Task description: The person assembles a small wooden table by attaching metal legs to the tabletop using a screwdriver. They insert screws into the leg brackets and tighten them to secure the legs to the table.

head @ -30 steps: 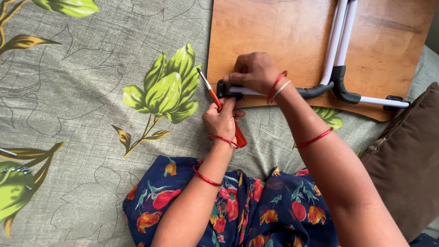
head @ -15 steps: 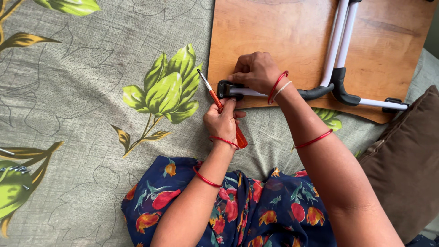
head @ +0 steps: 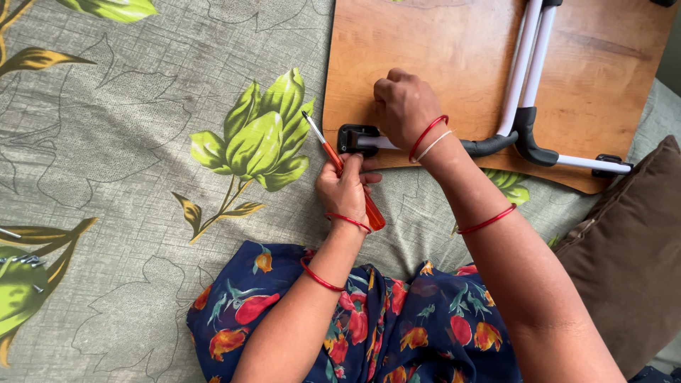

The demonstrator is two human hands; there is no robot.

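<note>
On the floral bedsheet point(head: 128, 142), left of a brown cushion point(head: 631, 255), the left hand point(head: 345, 188) grips a red-handled screwdriver point(head: 355, 188) while the right hand point(head: 404, 106) presses closed over the wooden board point(head: 440, 50)'s near-edge black bracket point(head: 353, 137), partly hiding the white leg tube point(head: 528, 64).

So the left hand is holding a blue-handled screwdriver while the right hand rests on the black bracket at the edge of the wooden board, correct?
Not quite. The head view shows the screwdriver in the left hand has a red-orange handle, not a blue one. The rest holds: the right hand rests at the black bracket on the edge of the wooden board.
</note>
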